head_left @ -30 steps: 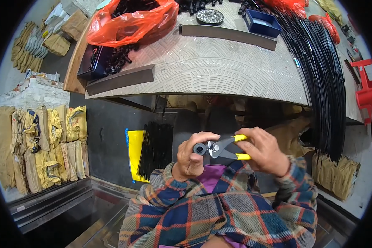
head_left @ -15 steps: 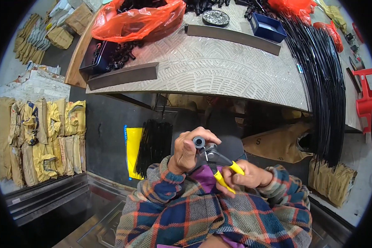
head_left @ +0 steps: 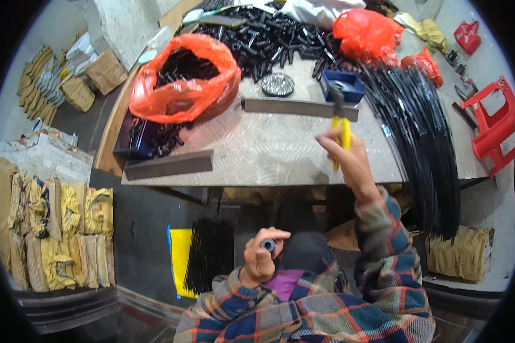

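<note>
My left hand (head_left: pixel 257 264) is closed around a dark tube-like part (head_left: pixel 268 244), seen end-on with a round opening, low in front of my body. My right hand (head_left: pixel 353 167) reaches out over the table and grips pliers (head_left: pixel 345 135) by their yellow handles. The dark jaws of the pliers point away from me, at the near side of a small open blue box (head_left: pixel 358 96). Whether they touch the box I cannot tell. A long grey-brown bar (head_left: pixel 292 107) lies just left of the pliers, and a round dish of small shiny pieces (head_left: pixel 277 84) sits behind it.
An open red plastic bag (head_left: pixel 212 94) of black parts stands at the table's left, behind another bar (head_left: pixel 169 164). Black parts (head_left: pixel 286 43) are heaped at the back. Long black rods (head_left: pixel 423 143) overhang the right edge, near a red stool (head_left: pixel 495 126). Wrapped packages (head_left: pixel 63 228) lie at left.
My right hand has moved from beside the left hand out over the table, carrying the pliers away from the tube-like part. My left hand keeps its hold. The view has tilted up.
</note>
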`<control>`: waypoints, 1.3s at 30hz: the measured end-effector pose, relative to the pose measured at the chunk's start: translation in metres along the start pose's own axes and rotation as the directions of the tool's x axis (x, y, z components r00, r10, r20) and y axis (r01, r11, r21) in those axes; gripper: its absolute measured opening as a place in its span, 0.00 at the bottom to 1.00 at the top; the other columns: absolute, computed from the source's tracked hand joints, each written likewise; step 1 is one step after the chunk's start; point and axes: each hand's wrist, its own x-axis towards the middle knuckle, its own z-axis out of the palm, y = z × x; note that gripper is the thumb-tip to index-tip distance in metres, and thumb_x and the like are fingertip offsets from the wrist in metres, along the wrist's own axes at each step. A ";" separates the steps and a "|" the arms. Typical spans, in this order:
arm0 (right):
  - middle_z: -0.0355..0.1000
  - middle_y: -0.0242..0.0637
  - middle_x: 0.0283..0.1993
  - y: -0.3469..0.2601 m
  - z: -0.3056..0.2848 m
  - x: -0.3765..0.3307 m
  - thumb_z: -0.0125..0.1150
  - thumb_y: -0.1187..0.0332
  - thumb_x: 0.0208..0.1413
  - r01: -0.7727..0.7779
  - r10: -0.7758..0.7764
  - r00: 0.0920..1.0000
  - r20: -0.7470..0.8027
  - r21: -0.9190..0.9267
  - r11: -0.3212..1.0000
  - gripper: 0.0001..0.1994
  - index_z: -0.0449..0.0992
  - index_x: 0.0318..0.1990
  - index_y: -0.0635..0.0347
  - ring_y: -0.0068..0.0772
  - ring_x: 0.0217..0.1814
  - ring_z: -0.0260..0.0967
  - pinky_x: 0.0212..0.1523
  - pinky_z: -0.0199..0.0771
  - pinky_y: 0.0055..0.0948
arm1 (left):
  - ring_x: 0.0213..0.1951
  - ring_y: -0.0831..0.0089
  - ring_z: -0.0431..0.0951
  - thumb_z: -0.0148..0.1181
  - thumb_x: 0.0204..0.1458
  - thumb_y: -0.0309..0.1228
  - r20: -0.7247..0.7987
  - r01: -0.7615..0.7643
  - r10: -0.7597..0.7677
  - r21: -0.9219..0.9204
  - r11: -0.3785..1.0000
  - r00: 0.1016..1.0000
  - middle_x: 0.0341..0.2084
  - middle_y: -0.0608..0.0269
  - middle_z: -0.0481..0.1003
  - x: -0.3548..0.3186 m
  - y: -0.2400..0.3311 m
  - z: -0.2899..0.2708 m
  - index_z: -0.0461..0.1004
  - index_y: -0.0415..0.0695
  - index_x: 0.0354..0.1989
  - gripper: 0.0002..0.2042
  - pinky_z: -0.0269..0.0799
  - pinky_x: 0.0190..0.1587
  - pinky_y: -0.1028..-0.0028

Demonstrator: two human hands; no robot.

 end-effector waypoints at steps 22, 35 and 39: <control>0.63 0.51 0.38 0.009 0.055 0.183 0.52 0.68 0.43 0.368 -0.337 0.913 0.229 -0.817 0.443 0.09 0.73 0.31 0.64 0.51 0.38 0.67 0.37 0.67 0.43 | 0.17 0.78 0.59 0.35 0.55 0.55 -0.049 0.127 -0.132 -0.088 0.988 0.990 0.16 0.63 0.61 0.007 0.000 -0.010 0.66 0.32 0.33 0.31 0.54 0.20 0.78; 0.62 0.37 0.34 0.007 0.058 -0.077 0.60 0.75 0.45 0.270 -0.402 0.890 0.215 0.461 0.845 0.04 0.72 0.27 0.65 0.25 0.36 0.60 0.39 0.62 0.25 | 0.19 0.82 0.58 0.30 0.57 0.53 -0.117 0.018 -0.026 -0.070 0.997 0.993 0.17 0.67 0.61 0.036 0.020 0.013 0.66 0.36 0.34 0.28 0.51 0.20 0.81; 0.60 0.39 0.38 0.006 0.073 -0.108 0.59 0.73 0.46 0.076 -0.220 0.963 0.155 0.628 0.774 0.04 0.72 0.27 0.63 0.24 0.35 0.60 0.35 0.62 0.22 | 0.19 0.81 0.60 0.30 0.57 0.52 -0.126 0.011 -0.011 0.005 1.000 0.992 0.18 0.65 0.62 0.022 0.025 0.017 0.65 0.38 0.33 0.26 0.53 0.20 0.80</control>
